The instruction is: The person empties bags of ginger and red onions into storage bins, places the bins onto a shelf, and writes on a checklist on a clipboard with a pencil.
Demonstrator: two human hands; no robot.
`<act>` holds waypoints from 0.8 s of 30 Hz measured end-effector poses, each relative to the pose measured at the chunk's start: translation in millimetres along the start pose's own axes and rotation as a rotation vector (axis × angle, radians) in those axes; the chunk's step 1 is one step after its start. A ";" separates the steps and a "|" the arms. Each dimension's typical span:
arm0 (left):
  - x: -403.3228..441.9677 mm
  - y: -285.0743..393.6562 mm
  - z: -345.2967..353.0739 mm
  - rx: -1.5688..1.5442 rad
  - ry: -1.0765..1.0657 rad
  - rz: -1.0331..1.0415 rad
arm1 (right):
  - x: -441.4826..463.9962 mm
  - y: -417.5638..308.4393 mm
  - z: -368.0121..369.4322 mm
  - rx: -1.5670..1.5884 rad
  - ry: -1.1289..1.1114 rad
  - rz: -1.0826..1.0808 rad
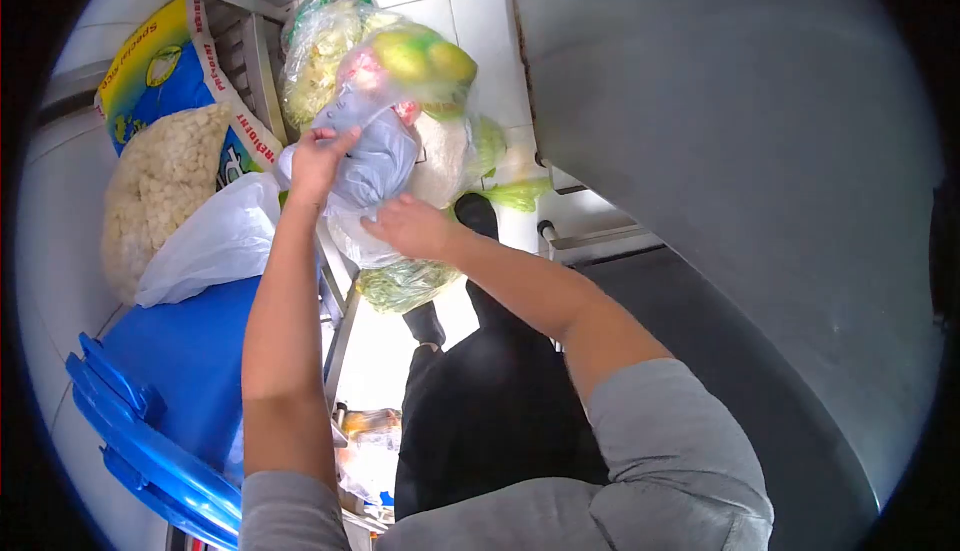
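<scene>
My left hand is closed on the upper left edge of a thin, pale bluish plastic bag. My right hand has its fingers bent against the lower edge of the same bag, pinching the film. What the bag holds cannot be made out. Behind it lies a clear bag of yellow-green fruit, with something pink beside the fruit. A bag of pale yellowish pieces is at its left. Below my hands rests a clear bag of green vegetables.
To the left are a bag of whitish chunks, a printed rice sack, a white plastic bag and a blue bin lid. A large grey panel stands at right. Green leaves lie on the tiled floor near my foot.
</scene>
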State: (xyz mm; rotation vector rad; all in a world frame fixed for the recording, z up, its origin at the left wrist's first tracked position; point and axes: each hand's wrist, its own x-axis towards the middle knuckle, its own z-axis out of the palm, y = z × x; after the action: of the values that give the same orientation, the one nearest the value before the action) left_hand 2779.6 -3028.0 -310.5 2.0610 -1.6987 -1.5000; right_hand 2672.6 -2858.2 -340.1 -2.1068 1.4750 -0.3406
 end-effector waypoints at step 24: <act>-258.4 41.7 -57.2 -0.457 0.061 -0.012 | -103.5 -102.8 -68.8 0.843 0.316 0.914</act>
State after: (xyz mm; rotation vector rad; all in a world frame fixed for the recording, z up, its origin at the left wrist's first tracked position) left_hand 2814.3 -2869.5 -97.2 1.8505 -1.1810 -1.6228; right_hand 2681.5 -2755.9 -215.7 -0.6494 1.8455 -0.7659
